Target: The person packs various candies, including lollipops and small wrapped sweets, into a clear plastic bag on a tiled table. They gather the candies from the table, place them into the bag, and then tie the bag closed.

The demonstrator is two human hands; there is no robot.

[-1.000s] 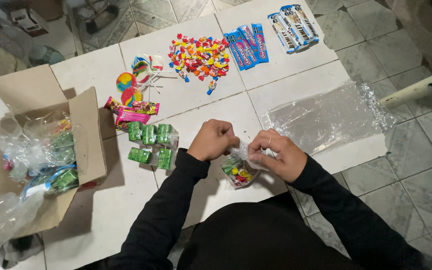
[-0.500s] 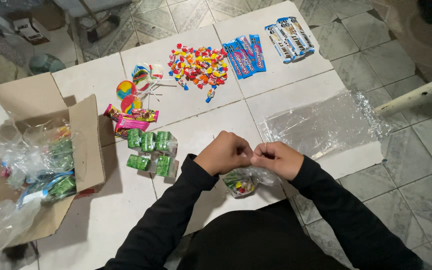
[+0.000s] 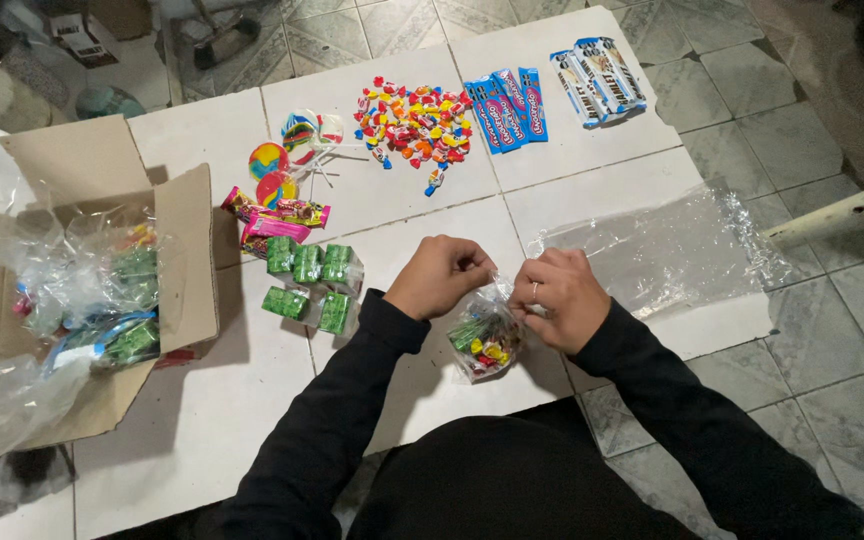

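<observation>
My left hand and my right hand meet over the white table, both pinching the twisted neck of a small clear bag of mixed sweets. The bag hangs just below my fingers, close to the table's near edge. Green wrapped sweets lie left of my left hand. Pink candy packets and round lollipops lie beyond them. Farther back sits a pile of small colourful candies, then blue candy packs and white-and-blue bars.
An open cardboard box holding several filled clear bags stands at the left. A stack of flat clear plastic bags lies at the table's right. A white bar juts in from the right. Tiled floor surrounds the table.
My hands have come closer together and shifted slightly toward the table's far side, gathering the bag's neck. The bag now hangs lower between them.
</observation>
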